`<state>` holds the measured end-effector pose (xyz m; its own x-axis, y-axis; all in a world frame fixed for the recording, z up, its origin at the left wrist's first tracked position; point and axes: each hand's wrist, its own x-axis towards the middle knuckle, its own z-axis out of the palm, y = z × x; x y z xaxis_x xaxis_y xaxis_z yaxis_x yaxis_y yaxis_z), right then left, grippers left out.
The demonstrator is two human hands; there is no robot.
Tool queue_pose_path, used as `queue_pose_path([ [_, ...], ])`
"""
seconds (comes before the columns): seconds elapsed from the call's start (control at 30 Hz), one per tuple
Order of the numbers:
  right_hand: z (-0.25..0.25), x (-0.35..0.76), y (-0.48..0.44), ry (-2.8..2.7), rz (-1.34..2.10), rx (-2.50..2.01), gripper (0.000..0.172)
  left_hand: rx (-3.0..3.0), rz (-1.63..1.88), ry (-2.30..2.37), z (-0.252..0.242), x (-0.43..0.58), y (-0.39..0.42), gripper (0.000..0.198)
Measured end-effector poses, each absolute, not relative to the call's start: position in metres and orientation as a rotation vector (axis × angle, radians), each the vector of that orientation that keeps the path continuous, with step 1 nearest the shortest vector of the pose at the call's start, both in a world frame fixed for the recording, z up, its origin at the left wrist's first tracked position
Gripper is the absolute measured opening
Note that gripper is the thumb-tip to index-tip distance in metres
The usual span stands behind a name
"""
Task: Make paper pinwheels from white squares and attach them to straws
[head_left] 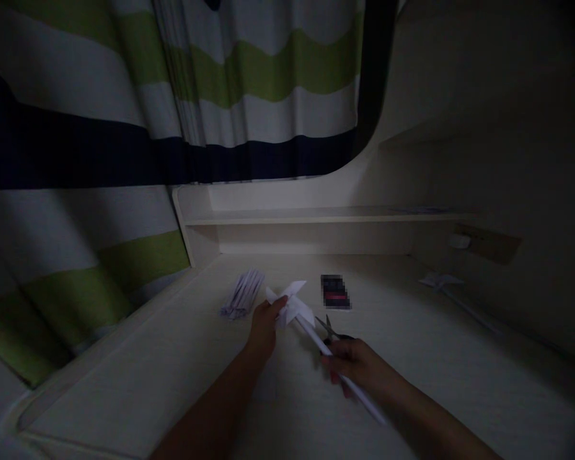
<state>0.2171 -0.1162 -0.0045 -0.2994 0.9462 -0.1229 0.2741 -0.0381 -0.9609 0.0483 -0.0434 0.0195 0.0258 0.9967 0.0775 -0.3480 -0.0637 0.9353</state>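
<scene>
A white paper pinwheel (294,305) on a long white stick (316,340) is held over the pale desk (182,358). My left hand (264,322) pinches one of the pinwheel's blades, fingers closed. My right hand (352,364) is wrapped round the stick lower down. Scissors (329,329) lie on the desk just behind my right hand, partly hidden by it.
A bundle of folded white paper strips (243,294) lies left of the pinwheel. A small dark blurred card (335,292) lies behind it. A second paper pinwheel (441,281) rests at the right by the wall. A low shelf (316,217) and a striped curtain (124,128) stand behind.
</scene>
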Motion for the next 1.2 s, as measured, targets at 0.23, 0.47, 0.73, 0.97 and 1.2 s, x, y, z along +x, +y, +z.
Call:
queue_pose_path([
  [0.23,0.001,0.228,-0.115,-1.615,1.449,-1.295,0.023,1.062,1.186,0.860,0.015,0.037,-0.032,0.023],
  [0.47,0.005,0.236,-0.114,-1.673,1.372,-1.259,0.027,1.160,1.195,0.924,0.010,0.032,-0.025,0.031],
  [0.73,-0.001,0.233,-0.111,-1.610,1.416,-1.246,0.033,1.010,1.370,0.815,0.015,0.035,-0.029,0.030],
  [0.97,-0.010,0.241,-0.100,-1.564,1.327,-1.270,0.032,1.084,1.388,0.703,0.020,0.038,-0.036,0.030],
  [1.2,-0.011,0.255,-0.086,-1.229,1.340,-1.169,0.034,0.956,1.385,0.642,-0.002,0.036,-0.019,0.038],
])
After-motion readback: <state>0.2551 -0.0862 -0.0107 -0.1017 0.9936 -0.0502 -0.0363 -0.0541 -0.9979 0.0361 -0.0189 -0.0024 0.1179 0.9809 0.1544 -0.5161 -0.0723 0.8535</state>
